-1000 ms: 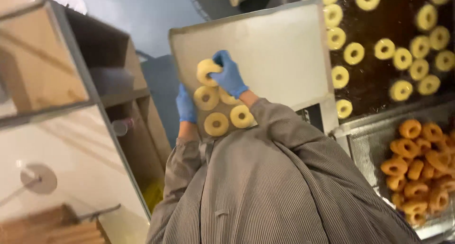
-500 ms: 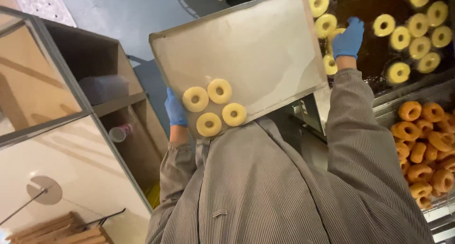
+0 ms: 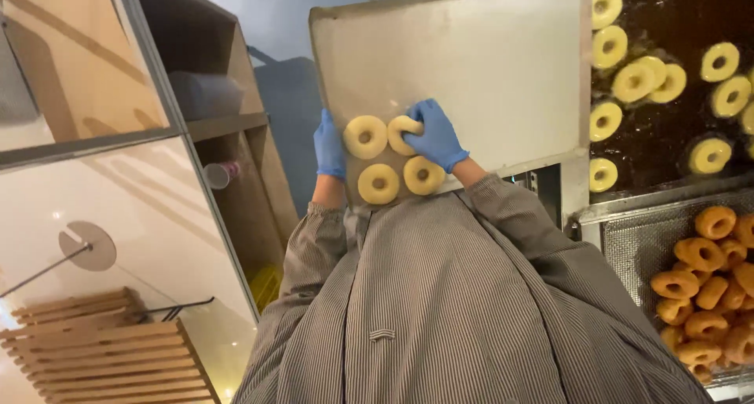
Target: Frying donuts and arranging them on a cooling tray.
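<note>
Our right hand (image 3: 434, 137), back from fryer (image 3: 667, 98), fingers now grasping raw dough ring (image 3: 402, 129) on tray (image 3: 487, 58). Left hand (image 3: 329, 145) still clenched on tray edge. Three rings lie beside it.

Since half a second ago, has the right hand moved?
Yes. The right hand has come back from over the fryer to the tray, now resting on a raw doughnut.
</note>
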